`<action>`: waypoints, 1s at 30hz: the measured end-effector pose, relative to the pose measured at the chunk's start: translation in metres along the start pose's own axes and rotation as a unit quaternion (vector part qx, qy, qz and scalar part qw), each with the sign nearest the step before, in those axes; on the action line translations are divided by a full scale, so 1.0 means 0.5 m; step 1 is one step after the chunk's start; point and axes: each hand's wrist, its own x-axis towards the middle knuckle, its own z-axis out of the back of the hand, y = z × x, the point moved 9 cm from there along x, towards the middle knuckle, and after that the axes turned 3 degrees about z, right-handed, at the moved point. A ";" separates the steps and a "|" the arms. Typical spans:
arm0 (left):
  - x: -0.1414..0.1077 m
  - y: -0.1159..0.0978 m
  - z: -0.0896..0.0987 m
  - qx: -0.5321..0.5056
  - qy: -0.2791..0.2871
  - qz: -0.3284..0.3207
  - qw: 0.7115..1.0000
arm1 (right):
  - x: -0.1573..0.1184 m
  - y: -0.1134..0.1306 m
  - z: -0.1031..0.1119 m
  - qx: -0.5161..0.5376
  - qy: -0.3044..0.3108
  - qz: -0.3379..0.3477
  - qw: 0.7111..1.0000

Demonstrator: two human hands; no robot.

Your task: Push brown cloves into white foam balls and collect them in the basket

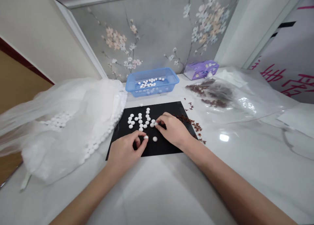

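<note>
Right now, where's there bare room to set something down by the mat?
Bare tabletop between your forearms, below the mat; another patch right of your right hand, below the plastic bag. Crowded: mat's middle, white discs; its right edge, brown bits.

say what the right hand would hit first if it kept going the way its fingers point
The right hand points left across the black mat, so it would probably meet the white round pieces at its fingertips first; depth is unclear, and it may already touch them.
</note>
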 end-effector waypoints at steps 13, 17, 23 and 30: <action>0.001 -0.002 0.018 -0.195 -0.055 0.012 0.979 | -0.011 0.038 -0.049 0.342 0.135 -0.059 0.928; -0.002 -0.004 0.022 -0.215 -0.065 0.023 0.974 | -0.007 0.045 -0.032 0.297 0.147 -0.014 0.944; -0.007 0.001 0.046 -0.236 -0.124 0.028 0.963 | 0.018 -0.049 0.102 -0.076 -0.047 -0.013 0.996; 0.007 0.034 0.043 -0.275 -0.111 0.089 0.951 | 0.017 -0.078 0.083 -0.178 0.048 -0.035 0.982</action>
